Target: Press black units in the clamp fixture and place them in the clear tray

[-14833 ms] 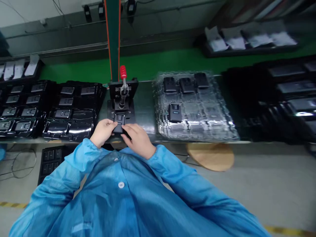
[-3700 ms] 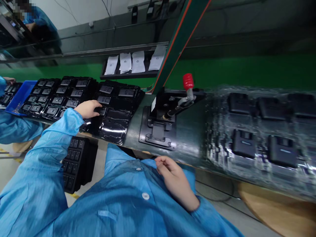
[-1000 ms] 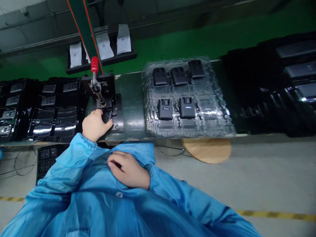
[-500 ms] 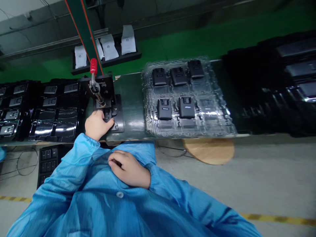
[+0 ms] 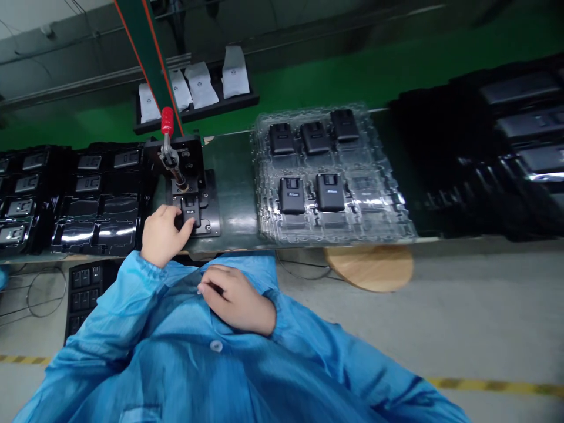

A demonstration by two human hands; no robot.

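1. Left hand (image 5: pixel 162 235) half-curled, fingertips against the black case (image 5: pixel 190 212) in the jig (image 5: pixel 208 227); grip hard to judge.
2. Right hand (image 5: pixel 235 306) loosely curled on the smock (image 5: pixel 176 376), empty.
3. A crooked seat could crack the case under the clamp (image 5: pixel 167 120).

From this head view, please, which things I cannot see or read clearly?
- Black device on the black jig plate: the left hand covers part of it.
- Devices in the clear plastic tray: the printing on them is too small to read.
- White packets: their print is too small.
- Black trays at the right: too dark and blurred to tell their contents.
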